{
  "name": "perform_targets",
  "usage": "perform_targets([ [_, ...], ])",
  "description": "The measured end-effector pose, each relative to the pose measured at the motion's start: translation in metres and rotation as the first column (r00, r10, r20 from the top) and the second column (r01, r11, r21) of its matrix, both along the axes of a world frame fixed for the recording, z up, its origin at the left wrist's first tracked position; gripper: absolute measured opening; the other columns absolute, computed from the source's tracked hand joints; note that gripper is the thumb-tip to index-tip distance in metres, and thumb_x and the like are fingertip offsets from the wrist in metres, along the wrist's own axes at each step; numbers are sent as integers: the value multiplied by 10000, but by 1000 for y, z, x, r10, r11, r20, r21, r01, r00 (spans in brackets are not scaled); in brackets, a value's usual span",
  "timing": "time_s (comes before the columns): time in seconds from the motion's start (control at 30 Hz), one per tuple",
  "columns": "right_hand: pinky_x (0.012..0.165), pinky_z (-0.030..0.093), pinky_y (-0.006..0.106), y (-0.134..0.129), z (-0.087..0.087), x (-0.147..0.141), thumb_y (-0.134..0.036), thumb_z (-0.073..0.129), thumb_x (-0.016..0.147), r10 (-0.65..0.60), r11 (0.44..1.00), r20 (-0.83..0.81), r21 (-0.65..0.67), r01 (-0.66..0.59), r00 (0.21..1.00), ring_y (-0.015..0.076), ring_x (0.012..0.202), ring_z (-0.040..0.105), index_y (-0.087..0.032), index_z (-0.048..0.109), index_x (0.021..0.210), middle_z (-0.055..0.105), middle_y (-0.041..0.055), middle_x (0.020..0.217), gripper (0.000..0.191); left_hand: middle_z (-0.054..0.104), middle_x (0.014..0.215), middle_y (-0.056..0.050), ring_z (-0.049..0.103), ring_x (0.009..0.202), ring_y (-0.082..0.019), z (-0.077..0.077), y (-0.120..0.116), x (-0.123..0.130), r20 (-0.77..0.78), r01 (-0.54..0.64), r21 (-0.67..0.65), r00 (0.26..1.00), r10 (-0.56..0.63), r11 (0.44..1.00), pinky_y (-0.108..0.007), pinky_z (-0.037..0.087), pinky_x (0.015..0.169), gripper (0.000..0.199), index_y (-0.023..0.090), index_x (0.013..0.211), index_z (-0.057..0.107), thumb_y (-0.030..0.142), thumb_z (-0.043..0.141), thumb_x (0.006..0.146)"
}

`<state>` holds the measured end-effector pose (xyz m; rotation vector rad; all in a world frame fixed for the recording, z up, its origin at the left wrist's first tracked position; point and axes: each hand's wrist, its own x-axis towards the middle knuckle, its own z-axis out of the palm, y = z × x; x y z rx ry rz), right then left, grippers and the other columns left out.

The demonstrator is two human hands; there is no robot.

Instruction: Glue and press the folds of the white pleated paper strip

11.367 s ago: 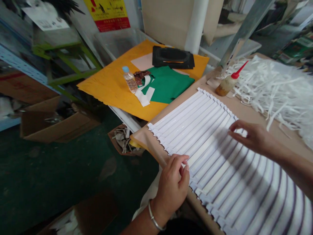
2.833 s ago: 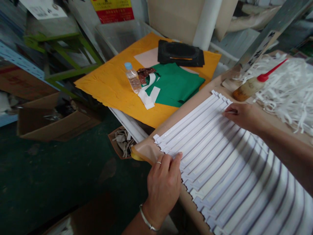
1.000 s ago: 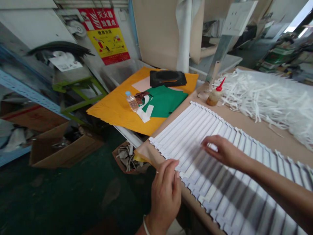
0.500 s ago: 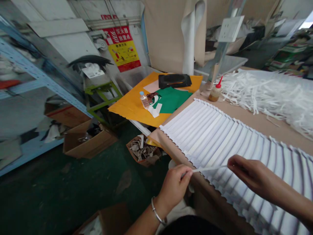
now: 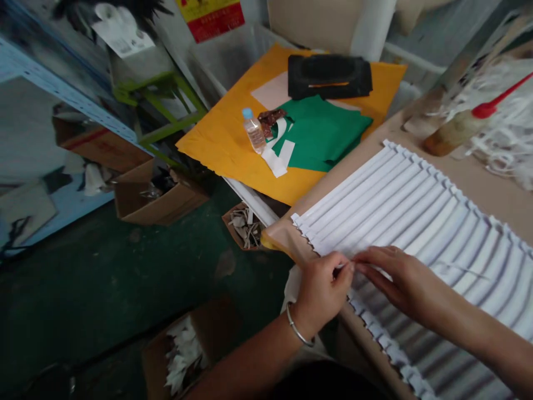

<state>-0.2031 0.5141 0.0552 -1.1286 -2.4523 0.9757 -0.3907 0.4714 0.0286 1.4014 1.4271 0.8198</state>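
Observation:
My left hand (image 5: 327,289), with a bangle on its wrist, is closed in a pinch over the table's near edge. The fingertips of my right hand (image 5: 397,278) meet it, thumb and fingers pinched together. Both hold a narrow white strip, mostly hidden by the fingers. A thin, blurred white strip end (image 5: 464,270) shows beyond my right hand; I cannot tell whether it is the same piece. Below and beside the hands, rows of overlapping white strips (image 5: 366,200) with notched ends lie on the brown-covered table (image 5: 287,236).
A bottle with a red nozzle (image 5: 447,130) stands near a heap of white strips (image 5: 510,125). A yellow sheet (image 5: 216,133) carries green material (image 5: 328,130), a small clear bottle (image 5: 254,133) and a black item (image 5: 328,75). Cardboard boxes (image 5: 162,203) sit on the floor at left.
My hands have come together; before, the strip was stretched between them. The right hand moved left to the left hand's fingertips. The view has tilted down and closer to the table.

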Motion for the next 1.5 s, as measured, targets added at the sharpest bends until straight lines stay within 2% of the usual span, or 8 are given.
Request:
perform_targets([
  [0.1, 591, 469, 261, 29, -6, -1, -382, 499, 1018, -69, 954, 28, -289, 74, 997, 144, 652, 624, -210, 683, 922, 703, 31, 769, 269, 656, 694, -7, 586, 655, -132, 2, 13, -3, 56, -65, -137, 996, 73, 988, -239, 402, 603, 256, 174, 827, 682, 326, 542, 977],
  [0.23, 557, 446, 257, 52, -13, -10, -424, 543, 974, -119, 907, 50, -400, 129, 992, 145, 611, 594, -208, 705, 881, 689, 22, 713, 285, 649, 675, -6, 588, 642, -135, 8, 14, -12, 24, -125, -302, 990, 139, 945, -231, 410, 579, 252, 171, 877, 703, 325, 535, 984],
  [0.43, 619, 466, 276, 67, -20, -35, -401, 560, 941, -144, 911, 151, -365, 191, 978, 177, 677, 681, -204, 690, 889, 733, 34, 762, 242, 730, 826, -36, 657, 729, -155, 16, 12, -44, -136, -158, -365, 984, 115, 917, -234, 469, 637, 228, 172, 987, 711, 290, 517, 994],
  [0.73, 639, 440, 302, 73, -18, -42, -361, 508, 962, -130, 965, 343, -172, 199, 930, 214, 764, 704, -210, 675, 947, 755, 65, 897, 226, 747, 1104, -75, 699, 1027, -200, 27, 19, -65, -304, 49, -209, 946, -113, 977, -322, 532, 923, 222, 182, 1113, 659, 222, 459, 1026],
  [0.83, 610, 413, 304, 74, -17, -45, -370, 507, 959, -136, 967, 372, -150, 204, 918, 210, 726, 684, -209, 676, 949, 749, 67, 891, 234, 720, 1130, -80, 685, 1044, -213, 29, 23, -64, -406, 196, -177, 878, -253, 964, -352, 541, 932, 292, 195, 1237, 627, 225, 419, 1034],
  [1.0, 589, 389, 303, 75, -19, -45, -378, 498, 958, -135, 969, 389, -141, 203, 911, 206, 711, 676, -206, 672, 941, 748, 68, 888, 246, 674, 1045, -84, 666, 936, -232, 29, 30, -63, -561, 392, -214, 700, -441, 895, -372, 559, 822, 435, 223, 1450, 507, 215, 427, 1022],
  [1.3, 592, 374, 305, 78, -17, -45, -363, 516, 943, -156, 960, 415, -149, 236, 896, 210, 714, 675, -205, 673, 935, 750, 58, 866, 223, 639, 1013, -78, 643, 923, -227, 20, 33, -59, -656, 460, -221, 582, -480, 860, -349, 545, 764, 478, 222, 1519, 427, 215, 407, 1042],
  [1.5, 582, 362, 301, 76, -17, -48, -381, 508, 954, -155, 964, 442, -127, 233, 884, 198, 686, 654, -204, 678, 939, 750, 61, 896, 245, 645, 1042, -79, 639, 920, -226, 16, 31, -58, -677, 447, -197, 582, -451, 872, -360, 554, 770, 470, 217, 1510, 443, 213, 416, 1041],
])
